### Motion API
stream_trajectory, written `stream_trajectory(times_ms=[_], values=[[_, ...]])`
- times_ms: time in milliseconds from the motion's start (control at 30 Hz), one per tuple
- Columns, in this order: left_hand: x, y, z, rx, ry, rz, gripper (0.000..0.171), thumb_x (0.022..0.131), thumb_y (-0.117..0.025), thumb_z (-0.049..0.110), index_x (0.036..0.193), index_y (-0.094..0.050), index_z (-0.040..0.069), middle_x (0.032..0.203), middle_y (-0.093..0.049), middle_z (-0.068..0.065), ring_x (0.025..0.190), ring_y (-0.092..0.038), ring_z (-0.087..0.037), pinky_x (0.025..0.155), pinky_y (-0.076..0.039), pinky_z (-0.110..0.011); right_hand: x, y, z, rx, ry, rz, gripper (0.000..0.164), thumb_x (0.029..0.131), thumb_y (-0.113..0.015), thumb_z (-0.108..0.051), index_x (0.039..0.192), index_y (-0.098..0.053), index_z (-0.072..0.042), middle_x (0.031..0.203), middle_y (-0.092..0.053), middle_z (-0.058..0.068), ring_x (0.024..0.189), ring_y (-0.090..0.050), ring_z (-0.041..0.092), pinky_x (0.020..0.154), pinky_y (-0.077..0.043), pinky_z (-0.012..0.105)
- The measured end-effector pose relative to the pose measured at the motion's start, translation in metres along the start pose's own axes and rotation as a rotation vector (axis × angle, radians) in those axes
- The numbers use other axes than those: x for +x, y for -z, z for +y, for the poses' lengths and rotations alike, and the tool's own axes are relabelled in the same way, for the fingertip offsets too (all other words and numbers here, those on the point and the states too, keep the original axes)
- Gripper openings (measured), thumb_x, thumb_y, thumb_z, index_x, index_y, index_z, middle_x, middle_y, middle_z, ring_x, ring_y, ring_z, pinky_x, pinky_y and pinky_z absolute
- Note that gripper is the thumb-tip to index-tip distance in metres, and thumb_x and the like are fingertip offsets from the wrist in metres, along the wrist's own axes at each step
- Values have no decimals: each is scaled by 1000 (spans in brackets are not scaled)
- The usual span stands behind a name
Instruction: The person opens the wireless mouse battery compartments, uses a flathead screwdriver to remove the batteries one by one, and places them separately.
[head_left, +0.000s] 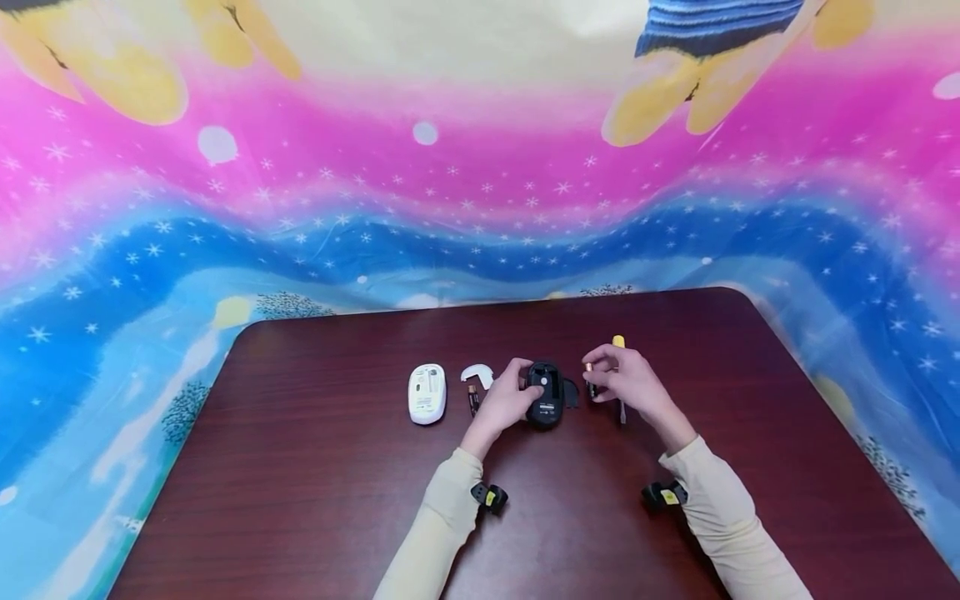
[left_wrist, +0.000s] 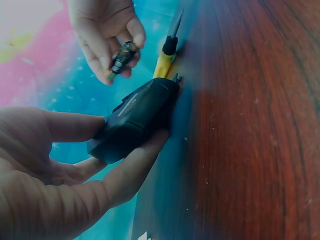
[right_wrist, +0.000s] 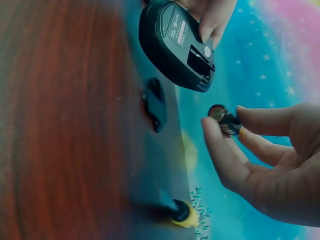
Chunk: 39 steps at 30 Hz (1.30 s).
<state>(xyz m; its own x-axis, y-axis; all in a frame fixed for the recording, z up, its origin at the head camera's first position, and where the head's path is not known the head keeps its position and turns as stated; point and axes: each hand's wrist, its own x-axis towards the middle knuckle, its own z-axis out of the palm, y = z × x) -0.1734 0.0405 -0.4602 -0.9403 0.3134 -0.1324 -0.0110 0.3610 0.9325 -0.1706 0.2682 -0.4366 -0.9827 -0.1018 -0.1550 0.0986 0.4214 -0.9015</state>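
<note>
My left hand (head_left: 506, 402) grips a black computer mouse (head_left: 546, 412) by its sides, its underside turned up. In the right wrist view the mouse's battery slot (right_wrist: 199, 61) lies uncovered, with no battery seen in it. To the right, my right hand (head_left: 628, 383) pinches a dark battery (right_wrist: 229, 121) with a copper-coloured end between thumb and fingers, apart from the mouse. A black battery cover (right_wrist: 155, 104) lies on the table beside the mouse. Close by my right hand is a screwdriver (left_wrist: 164, 65) with a yellow handle, partly hidden by that hand in the head view.
Left of my left hand, a white mouse (head_left: 427, 395) lies underside up. Between them are a white cover (head_left: 477, 373) and a loose battery (head_left: 473, 398), partly beside my left hand. A patterned cloth (head_left: 480, 200) hangs behind the dark wooden table (head_left: 300, 467).
</note>
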Motion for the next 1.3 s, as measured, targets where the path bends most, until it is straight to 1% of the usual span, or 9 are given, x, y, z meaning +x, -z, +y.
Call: stream_trajectory(times_ms=[133,233,367,667,900,1067,1133,1200,1300], values=[[4,-1,-2,111,-19,23,43,99,-66,12,140,-54,4,103,-67,-15,95,-64,-27,82,-53,-40,1,-2,5,-33,-22,-36,31,99,-65,2,127,-59,12,98,-67,21,75,-70,22,70,-63,43],[6,-2,-1,159,-21,46,42,99,-65,12,139,-55,4,117,-68,-19,108,-64,-32,93,-51,-45,1,-5,8,-56,-36,-48,28,97,-65,4,124,-60,13,94,-68,20,75,-70,23,67,-63,42],[7,-2,0,188,-12,82,39,99,-65,11,136,-56,3,132,-65,-22,119,-62,-34,98,-51,-47,3,-9,11,-123,-47,-48,25,96,-64,7,120,-62,12,92,-70,18,79,-72,24,64,-62,39],[7,-2,1,328,8,136,33,99,-65,12,128,-58,-1,123,-67,-23,115,-63,-33,97,-52,-43,6,-15,12,-274,-27,-66,18,94,-68,8,111,-63,12,86,-71,15,77,-73,24,59,-61,36],[6,-2,6,417,24,136,39,99,-65,14,133,-57,-3,123,-64,-24,113,-64,-36,95,-53,-47,7,-17,13,-381,-6,-62,14,97,-66,5,109,-65,10,81,-69,10,65,-65,19,56,-57,35],[2,-3,8,513,9,169,40,100,-64,18,135,-58,-1,124,-61,-24,103,-66,-37,84,-56,-49,8,-16,12,-535,78,11,15,99,-69,-9,104,-69,5,76,-66,7,57,-55,16,53,-47,31],[1,-2,9,546,-26,201,38,100,-64,19,134,-60,0,123,-60,-23,103,-65,-37,81,-56,-50,8,-15,10,-580,124,73,20,100,-69,-14,105,-70,5,80,-67,11,60,-56,19,55,-47,34],[0,0,10,581,-76,234,38,101,-63,19,133,-61,0,124,-61,-22,107,-64,-36,84,-55,-51,7,-15,8,-591,163,128,27,101,-67,-17,113,-68,7,92,-69,18,69,-61,25,60,-52,40],[-1,5,12,627,-158,257,40,102,-63,21,137,-61,2,134,-59,-21,124,-56,-38,98,-49,-58,6,-16,3,-606,214,176,40,103,-64,-21,128,-61,11,120,-63,31,99,-64,40,82,-56,54]])
